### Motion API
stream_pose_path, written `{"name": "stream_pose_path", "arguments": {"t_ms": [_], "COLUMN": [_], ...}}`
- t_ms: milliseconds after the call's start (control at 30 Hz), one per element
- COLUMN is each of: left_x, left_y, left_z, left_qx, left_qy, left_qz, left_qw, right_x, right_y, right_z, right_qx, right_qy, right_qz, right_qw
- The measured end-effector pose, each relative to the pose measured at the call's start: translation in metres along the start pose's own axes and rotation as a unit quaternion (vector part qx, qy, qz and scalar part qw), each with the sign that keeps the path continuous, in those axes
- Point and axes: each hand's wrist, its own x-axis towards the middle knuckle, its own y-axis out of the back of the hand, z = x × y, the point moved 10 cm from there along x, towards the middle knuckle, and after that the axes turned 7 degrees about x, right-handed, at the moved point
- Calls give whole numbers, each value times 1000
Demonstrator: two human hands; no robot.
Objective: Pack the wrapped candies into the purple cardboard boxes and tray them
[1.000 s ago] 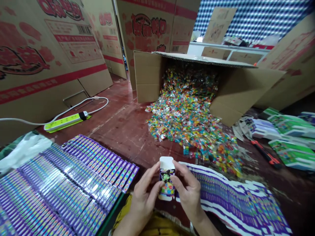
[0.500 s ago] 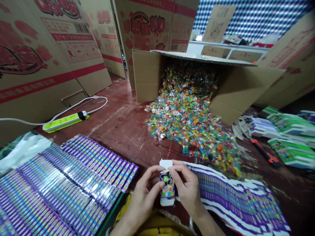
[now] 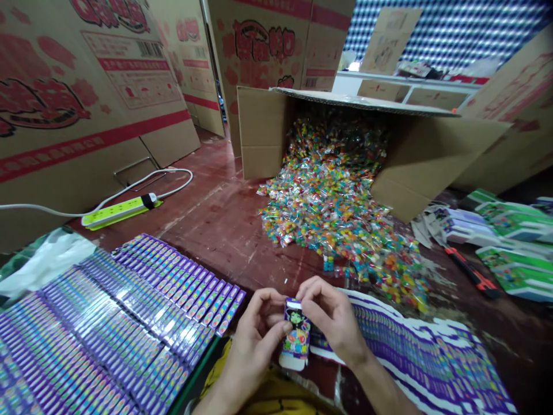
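Observation:
A small purple candy box (image 3: 296,337) with a cartoon figure on its front is upright between my hands, low in the middle of the view. My left hand (image 3: 259,337) grips its left side, thumb on the front face. At the top right corner, the curled fingers and thumb of my right hand (image 3: 330,314) press on the box. Its top end looks folded over, while a white flap sticks out at the bottom. Beside my right hand lies a long row of flat purple boxes (image 3: 401,340) with white flaps. Rows of filled-out purple boxes (image 3: 142,311) stand to the left.
Small clear packets of colourful candy (image 3: 328,213) spill from a tipped cardboard carton (image 3: 263,132). A yellow-green power strip (image 3: 118,211) lies at left with its white cord. At right are a red-and-black cutter (image 3: 470,272) and green printed boxes (image 3: 514,274). Large cartons (image 3: 99,109) stand behind.
The white top flap of the candy box stood up before and is now folded down. My right hand has shifted slightly at the top, its fingers more curled. The view has moved slightly.

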Motion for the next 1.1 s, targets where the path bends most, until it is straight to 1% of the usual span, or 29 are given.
{"name": "stream_pose_path", "arguments": {"t_ms": [67,133,167,233,333,400,467,533,600,633,700,800,867,900,933,967,1000,1033,1067,1100], "left_x": [0,0,0,-1,-1,0,0,1,0,0,-1,0,2,3,5,7,9,10,11,12], "left_y": [2,2,2,-1,-6,-7,-8,-5,-1,0,1,-2,-4,-4,-2,1,5,9,13,14], "left_z": [2,3,4,4,5,6,5,2,-2,-5,-10,-14,-17,-18,-18,-19,-19,-20,-21,-23], "left_qx": [17,34,40,47,42,41,55,74,81,80,73,52,37,29,23,21,20,18,18,15], "left_qy": [-1,-4,-4,-5,-6,-7,-2,10,25,32,40,44,55,60,62,63,62,61,62,66], "left_qz": [3,4,1,-8,-16,-22,-31,-31,-21,-16,-9,-13,-19,-17,-10,1,18,38,56,71], "left_qw": [1000,999,999,999,999,999,998,997,996,996,997,998,998,998,998,998,998,997,996,995], "right_x": [3,6,8,12,17,17,16,12,6,2,-3,-5,-1,3,7,12,16,20,24,29], "right_y": [3,5,6,8,10,12,15,14,8,5,0,2,14,28,46,69,90,105,115,120], "right_z": [11,20,23,23,21,19,12,2,-5,-6,-6,-8,-5,-2,1,2,2,5,9,16], "right_qx": [-5,-11,-14,-19,-30,-62,-108,-143,-155,-157,-163,-176,-196,-236,-292,-365,-449,-493,-524,-543], "right_qy": [-66,-124,-142,-151,-149,-143,-112,-61,-20,-10,0,16,-2,-18,-37,-49,-56,-62,-65,-68], "right_qz": [12,9,4,-8,-26,-22,-1,8,-9,-22,-39,-56,-68,-53,-25,24,71,96,108,110], "right_qw": [998,992,990,988,988,988,988,988,988,987,986,983,978,970,955,929,889,862,842,829]}}
